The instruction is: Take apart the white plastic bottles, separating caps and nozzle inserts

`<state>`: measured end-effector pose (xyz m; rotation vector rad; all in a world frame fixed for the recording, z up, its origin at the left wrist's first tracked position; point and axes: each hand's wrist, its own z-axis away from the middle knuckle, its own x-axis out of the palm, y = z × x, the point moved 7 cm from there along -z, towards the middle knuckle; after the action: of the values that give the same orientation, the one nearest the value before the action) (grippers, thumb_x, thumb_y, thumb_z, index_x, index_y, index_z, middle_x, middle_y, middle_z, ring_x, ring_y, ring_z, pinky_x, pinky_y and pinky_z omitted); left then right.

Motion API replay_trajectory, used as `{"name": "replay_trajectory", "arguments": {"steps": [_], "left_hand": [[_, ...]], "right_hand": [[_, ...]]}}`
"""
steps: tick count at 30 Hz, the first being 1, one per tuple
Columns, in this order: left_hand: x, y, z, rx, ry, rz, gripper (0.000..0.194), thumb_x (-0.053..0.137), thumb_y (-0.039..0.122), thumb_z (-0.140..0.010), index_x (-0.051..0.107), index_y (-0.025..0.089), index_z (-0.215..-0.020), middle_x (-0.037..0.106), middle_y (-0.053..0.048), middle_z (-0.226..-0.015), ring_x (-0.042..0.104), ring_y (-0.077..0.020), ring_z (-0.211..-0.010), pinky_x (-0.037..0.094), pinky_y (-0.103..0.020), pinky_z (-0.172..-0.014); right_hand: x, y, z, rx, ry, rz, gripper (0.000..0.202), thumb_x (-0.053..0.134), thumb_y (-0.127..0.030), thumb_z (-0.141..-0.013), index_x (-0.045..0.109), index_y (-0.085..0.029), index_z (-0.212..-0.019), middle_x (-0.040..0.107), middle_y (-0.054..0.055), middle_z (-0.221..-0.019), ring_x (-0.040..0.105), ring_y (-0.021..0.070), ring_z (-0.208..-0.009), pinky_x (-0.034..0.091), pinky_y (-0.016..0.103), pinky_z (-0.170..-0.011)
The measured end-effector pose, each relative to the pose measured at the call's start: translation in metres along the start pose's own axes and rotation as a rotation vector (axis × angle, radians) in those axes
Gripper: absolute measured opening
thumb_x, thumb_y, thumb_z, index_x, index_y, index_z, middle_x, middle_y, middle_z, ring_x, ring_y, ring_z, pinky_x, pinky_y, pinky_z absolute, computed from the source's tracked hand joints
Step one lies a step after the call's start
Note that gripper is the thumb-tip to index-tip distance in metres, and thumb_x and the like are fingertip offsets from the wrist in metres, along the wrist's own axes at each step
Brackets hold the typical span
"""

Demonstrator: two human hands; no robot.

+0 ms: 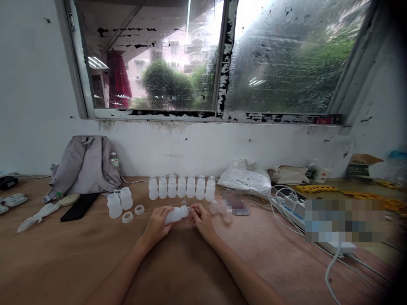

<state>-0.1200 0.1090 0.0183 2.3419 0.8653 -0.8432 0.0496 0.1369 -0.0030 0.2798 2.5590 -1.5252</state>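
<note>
Currently I watch from afar: milky bottle (pixel 173 216) tilted nearly flat between hands, neck toward right, over table (pixel 79 262). Left hand (pixel 159 221) has fingers wrapped round its body; right hand (pixel 202 219) has fingertips bunched at neck, whether gripping I can't tell. Just behind, row of seven capped bottles (pixel 181 187). Leftward, two open-topped bottles (pixel 115 206) near two white rings (pixel 127 217). Rightward, clear caps (pixel 227 217). Farther left, grey backpack (pixel 87 165).

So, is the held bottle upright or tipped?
Tipped: the baby bottle is held nearly sideways in the left hand, its neck toward the right hand.
</note>
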Motion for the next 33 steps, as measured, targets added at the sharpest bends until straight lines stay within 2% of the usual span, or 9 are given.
{"name": "replay_trajectory", "arguments": {"steps": [7, 11, 17, 22, 27, 29, 33], "left_hand": [[0.000, 0.000, 0.000, 0.013, -0.004, -0.005, 0.038, 0.056, 0.026, -0.072, 0.047, 0.023, -0.109, 0.056, -0.005, -0.104, 0.051, -0.0217, -0.096, 0.041, -0.038, -0.084], [0.000, 0.000, 0.000, 0.023, -0.012, 0.006, 0.039, 0.056, 0.025, -0.072, 0.046, 0.023, -0.110, 0.056, -0.007, -0.104, 0.051, -0.0232, -0.096, 0.040, -0.041, -0.084], [0.001, 0.002, 0.001, 0.048, -0.057, 0.042, 0.040, 0.057, 0.026, -0.072, 0.046, 0.024, -0.111, 0.055, -0.007, -0.105, 0.050, -0.0232, -0.098, 0.039, -0.041, -0.086], [0.002, 0.002, 0.001, 0.011, -0.098, 0.096, 0.040, 0.057, 0.027, -0.072, 0.047, 0.024, -0.111, 0.055, -0.006, -0.104, 0.051, -0.0225, -0.097, 0.040, -0.040, -0.085], [0.002, 0.001, 0.001, -0.031, -0.130, 0.151, 0.041, 0.058, 0.028, -0.072, 0.047, 0.024, -0.111, 0.056, -0.006, -0.106, 0.052, -0.0216, -0.098, 0.042, -0.038, -0.085], [0.002, 0.003, 0.001, -0.028, -0.142, 0.162, 0.041, 0.058, 0.028, -0.072, 0.048, 0.024, -0.111, 0.056, -0.006, -0.106, 0.052, -0.0217, -0.099, 0.042, -0.038, -0.086], [0.003, 0.006, 0.003, -0.022, -0.161, 0.196, 0.042, 0.058, 0.029, -0.072, 0.047, 0.024, -0.112, 0.056, -0.005, -0.108, 0.051, -0.0203, -0.101, 0.040, -0.036, -0.089]], "right_hand": [[-0.001, 0.002, -0.001, 0.005, -0.025, 0.030, 0.022, 0.042, -0.039, -0.081, 0.050, -0.020, -0.076, 0.058, 0.000, -0.065, 0.052, 0.0110, -0.049, 0.042, 0.023, -0.045], [-0.004, 0.001, -0.002, -0.013, -0.022, 0.132, 0.031, 0.040, -0.042, -0.081, 0.049, -0.019, -0.063, 0.050, -0.003, -0.052, 0.046, 0.0100, -0.045, 0.037, 0.021, -0.043], [-0.008, 0.004, -0.007, -0.042, -0.006, 0.225, 0.045, 0.039, -0.047, -0.080, 0.039, -0.019, -0.045, 0.037, -0.004, -0.042, 0.037, 0.0091, -0.043, 0.028, 0.021, -0.042], [-0.005, 0.011, -0.009, 0.016, -0.091, 0.190, 0.046, 0.037, -0.049, -0.080, 0.038, -0.018, -0.046, 0.035, -0.004, -0.041, 0.034, 0.0080, -0.041, 0.025, 0.020, -0.040], [-0.002, 0.008, -0.006, 0.058, -0.200, 0.082, 0.031, 0.042, -0.047, -0.079, 0.046, -0.018, -0.068, 0.044, -0.006, -0.049, 0.036, 0.0066, -0.037, 0.027, 0.018, -0.037], [-0.002, 0.005, -0.006, 0.030, -0.204, 0.090, 0.031, 0.043, -0.046, -0.078, 0.045, -0.018, -0.065, 0.043, -0.006, -0.049, 0.037, 0.0072, -0.039, 0.028, 0.019, -0.039], [-0.006, 0.003, -0.009, -0.021, -0.123, 0.199, 0.040, 0.041, -0.044, -0.079, 0.035, -0.018, -0.050, 0.035, -0.005, -0.046, 0.035, 0.0082, -0.045, 0.026, 0.021, -0.044]]}}
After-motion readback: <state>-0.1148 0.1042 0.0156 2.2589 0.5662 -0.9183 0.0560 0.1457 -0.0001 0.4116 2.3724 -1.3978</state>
